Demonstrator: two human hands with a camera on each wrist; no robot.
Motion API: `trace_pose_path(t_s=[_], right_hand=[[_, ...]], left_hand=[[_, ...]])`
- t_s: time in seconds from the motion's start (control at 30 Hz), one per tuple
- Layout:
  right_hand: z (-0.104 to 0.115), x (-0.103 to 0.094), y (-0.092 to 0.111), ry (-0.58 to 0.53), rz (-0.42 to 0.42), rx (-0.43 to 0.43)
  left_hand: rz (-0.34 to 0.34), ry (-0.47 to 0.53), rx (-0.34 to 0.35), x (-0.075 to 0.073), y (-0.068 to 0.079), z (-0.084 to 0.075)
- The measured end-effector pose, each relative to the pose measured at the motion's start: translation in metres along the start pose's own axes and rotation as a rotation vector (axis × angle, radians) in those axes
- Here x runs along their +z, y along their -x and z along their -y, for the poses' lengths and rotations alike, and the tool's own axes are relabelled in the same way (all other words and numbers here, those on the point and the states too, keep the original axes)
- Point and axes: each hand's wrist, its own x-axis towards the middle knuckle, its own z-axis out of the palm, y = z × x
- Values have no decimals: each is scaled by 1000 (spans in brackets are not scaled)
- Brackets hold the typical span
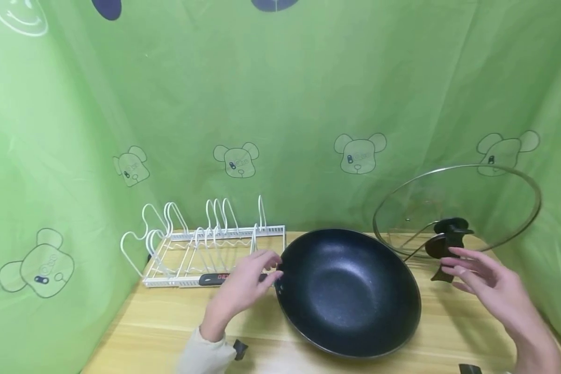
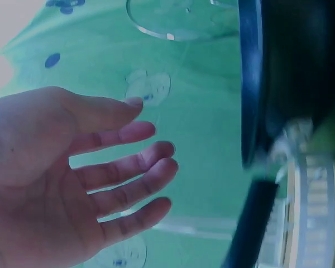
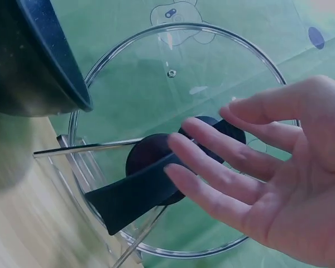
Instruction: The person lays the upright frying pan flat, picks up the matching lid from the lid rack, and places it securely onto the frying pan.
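Note:
A black wok (image 1: pixel 346 291) sits on the wooden table, its dark handle (image 1: pixel 212 279) pointing left. My left hand (image 1: pixel 245 283) hovers at the wok's left rim, over the handle. In the left wrist view its fingers are loosely bent, with nothing between them, apart from the wok. To the right, a glass lid (image 1: pixel 535 202) with a metal rim stands on edge, leaning back. My right hand (image 1: pixel 493 291) is beside the lid's black knob (image 3: pixel 134 190). Its relaxed, spread fingers overlap the knob in the right wrist view, and the palm holds nothing.
A white wire rack (image 1: pixel 168 282) with upright loops stands at the back left, behind the wok handle. Thin metal rods (image 3: pixel 89 148) stick out near the lid's knob. Green curtain (image 1: pixel 299 104) with bear faces encloses the table at the back and sides.

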Motion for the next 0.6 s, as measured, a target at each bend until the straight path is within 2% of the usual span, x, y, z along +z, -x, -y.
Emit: trace_pose_path(t_s=[0.07, 0.13, 0.3, 0.37, 0.6], right_hand=[[-2, 0, 0, -40, -63, -8], [-5, 0, 0, -35, -119, -2], [-15, -2, -2, 214, -247, 71], [-19, -3, -3, 307, -281, 105], [-35, -4, -9, 330, -325, 164]], left_hand=[[22, 44, 31, 4, -8, -6], [45, 74, 60, 8, -16, -12], [91, 92, 109, 17, -37, -28], [105, 93, 125, 20, -47, -35], [147, 149, 185, 32, -80, -55]])
